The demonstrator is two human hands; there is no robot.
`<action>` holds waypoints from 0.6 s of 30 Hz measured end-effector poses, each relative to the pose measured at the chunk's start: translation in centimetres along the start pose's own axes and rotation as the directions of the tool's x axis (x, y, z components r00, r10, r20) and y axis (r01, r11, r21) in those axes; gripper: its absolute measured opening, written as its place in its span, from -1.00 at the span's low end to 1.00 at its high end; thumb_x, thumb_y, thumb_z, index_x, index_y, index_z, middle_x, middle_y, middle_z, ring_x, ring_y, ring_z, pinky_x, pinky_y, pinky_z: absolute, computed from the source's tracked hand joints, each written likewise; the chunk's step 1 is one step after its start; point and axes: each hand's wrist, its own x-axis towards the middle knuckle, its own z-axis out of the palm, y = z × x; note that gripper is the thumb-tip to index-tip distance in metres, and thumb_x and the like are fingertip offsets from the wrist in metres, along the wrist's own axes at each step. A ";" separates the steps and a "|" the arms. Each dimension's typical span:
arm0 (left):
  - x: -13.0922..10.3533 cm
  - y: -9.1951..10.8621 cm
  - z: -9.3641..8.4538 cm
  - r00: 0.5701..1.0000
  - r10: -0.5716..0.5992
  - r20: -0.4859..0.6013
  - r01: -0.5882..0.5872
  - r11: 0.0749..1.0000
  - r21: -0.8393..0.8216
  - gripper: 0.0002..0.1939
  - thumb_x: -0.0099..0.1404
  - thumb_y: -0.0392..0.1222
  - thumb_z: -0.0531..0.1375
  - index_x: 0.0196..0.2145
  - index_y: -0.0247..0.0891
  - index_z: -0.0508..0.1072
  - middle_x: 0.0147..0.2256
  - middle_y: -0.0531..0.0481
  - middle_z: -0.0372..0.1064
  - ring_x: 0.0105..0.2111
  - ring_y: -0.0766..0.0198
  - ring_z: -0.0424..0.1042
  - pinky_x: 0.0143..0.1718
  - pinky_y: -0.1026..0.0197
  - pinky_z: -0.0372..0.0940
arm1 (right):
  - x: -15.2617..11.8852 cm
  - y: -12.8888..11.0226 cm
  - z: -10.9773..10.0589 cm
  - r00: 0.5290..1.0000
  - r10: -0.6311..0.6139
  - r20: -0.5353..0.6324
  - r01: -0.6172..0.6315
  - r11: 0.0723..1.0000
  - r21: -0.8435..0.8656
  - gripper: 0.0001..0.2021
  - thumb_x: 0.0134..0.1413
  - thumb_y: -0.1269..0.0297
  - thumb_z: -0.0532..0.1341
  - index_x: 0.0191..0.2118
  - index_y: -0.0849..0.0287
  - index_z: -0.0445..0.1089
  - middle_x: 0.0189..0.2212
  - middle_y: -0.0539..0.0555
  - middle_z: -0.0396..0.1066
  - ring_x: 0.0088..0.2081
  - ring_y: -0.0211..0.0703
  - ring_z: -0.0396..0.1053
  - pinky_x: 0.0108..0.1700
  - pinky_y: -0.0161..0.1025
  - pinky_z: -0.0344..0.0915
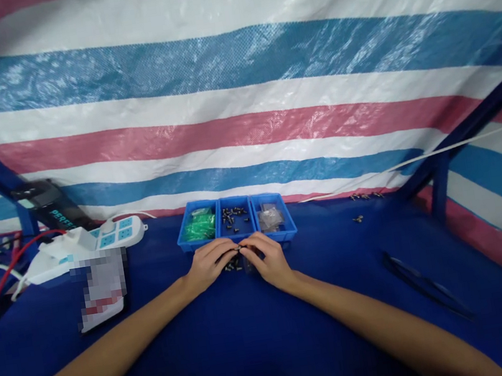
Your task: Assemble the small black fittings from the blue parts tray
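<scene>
My left hand (210, 263) and my right hand (268, 259) meet just in front of three joined blue bins, their fingertips pinched together. Between them is a tiny dark piece (239, 247), too small to name. Under the fingers lie several small dark screws (233, 266), partly covered by my left hand. By my right fingers there is a bit of clear plastic (247, 265). The left bin (184, 238) holds green pieces (200, 225), the middle bin (239, 234) has loose screws (231, 213), and clear plastic pieces (270, 218) fill part of the right bin (288, 220).
On the left are a white power strip (119, 233) with cables, a black bottle (53, 205) and a pixelated phone (103, 291). Small screws (358, 219) and dark glasses (426, 284) lie on the right of the blue table (275, 348). A striped tarp (237, 96) hangs behind.
</scene>
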 end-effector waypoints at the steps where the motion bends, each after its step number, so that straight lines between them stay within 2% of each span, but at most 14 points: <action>1: 0.0 0.0 0.0 1.000 -0.002 0.002 0.002 1.000 -0.002 -0.88 0.28 -0.33 0.16 -0.21 -0.32 0.43 -0.28 -0.09 0.45 -0.26 0.30 0.47 -0.19 0.27 0.40 | 0.0 0.0 0.0 1.000 -0.005 -0.001 0.005 1.000 0.004 -0.86 0.20 0.32 0.12 -0.20 0.21 0.39 -0.44 0.05 0.31 -0.40 -0.24 0.28 -0.33 -0.27 0.26; 5: 0.0 0.2 0.0 1.000 -0.006 -0.026 0.006 1.000 -0.009 -0.89 0.24 -0.35 0.19 -0.24 -0.32 0.42 -0.27 -0.09 0.45 -0.26 0.29 0.47 -0.20 0.27 0.41 | 0.0 0.0 0.0 1.000 -0.021 -0.023 0.022 1.000 0.010 -0.86 0.22 0.35 0.09 -0.23 0.22 0.39 -0.39 0.08 0.36 -0.34 -0.21 0.32 -0.26 -0.25 0.28; 9: 0.1 0.2 0.0 0.998 -0.001 -0.058 -0.001 0.999 -0.035 -0.91 0.22 -0.38 0.18 -0.27 -0.34 0.39 -0.25 -0.11 0.47 -0.28 0.32 0.49 -0.27 0.31 0.42 | 0.1 -0.3 -0.3 0.997 -0.014 -0.072 0.014 1.000 -0.002 -0.84 0.23 0.38 0.07 -0.26 0.22 0.39 -0.41 0.07 0.37 -0.36 -0.22 0.32 -0.26 -0.25 0.28; 12: 0.1 0.1 0.1 0.998 0.002 -0.067 -0.004 0.999 -0.040 -0.92 0.23 -0.37 0.17 -0.27 -0.34 0.40 -0.30 -0.09 0.48 -0.31 0.33 0.49 -0.29 0.32 0.42 | 0.1 -0.5 -0.4 0.998 -0.012 -0.068 0.012 1.000 -0.002 -0.83 0.23 0.37 0.06 -0.26 0.22 0.40 -0.43 0.06 0.37 -0.35 -0.22 0.32 -0.25 -0.24 0.28; 18: 0.0 0.1 -0.1 1.000 -0.008 -0.025 0.007 0.999 -0.033 -0.88 0.25 -0.36 0.18 -0.22 -0.34 0.42 -0.29 -0.09 0.45 -0.28 0.32 0.47 -0.24 0.30 0.40 | 0.1 -0.5 -0.5 0.999 -0.005 -0.049 0.005 1.000 -0.009 -0.83 0.23 0.34 0.06 -0.25 0.21 0.39 -0.44 0.06 0.36 -0.39 -0.22 0.31 -0.30 -0.24 0.29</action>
